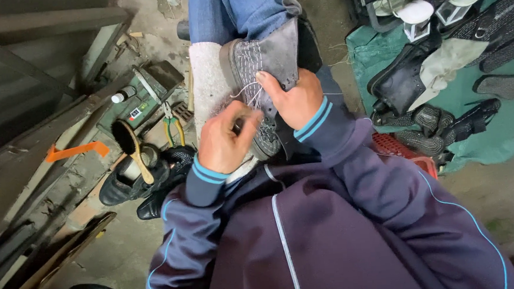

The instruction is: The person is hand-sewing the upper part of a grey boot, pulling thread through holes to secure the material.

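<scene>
A grey suede boot (267, 59) with white stitching along its sole lies sole-side left on a pale padded rest (207, 82). A blue-jeaned leg (232, 11) of another person comes out of it. My right hand (294, 100) grips the boot's side, thumb on the upper. My left hand (224, 141) is closed just below the stitched sole edge, its fingers pinched on a white thread (250, 95) that runs to the stitching. Whether it also holds a needle is hidden by my fingers.
A wooden-handled brush (131, 144) rests on black shoes (139, 183) at the left. Pliers (174, 126) and a green box (143, 100) lie behind them. Black shoes and soles (435, 70) sit on a green cloth (480, 144) at the right, beside a red crate (401, 150).
</scene>
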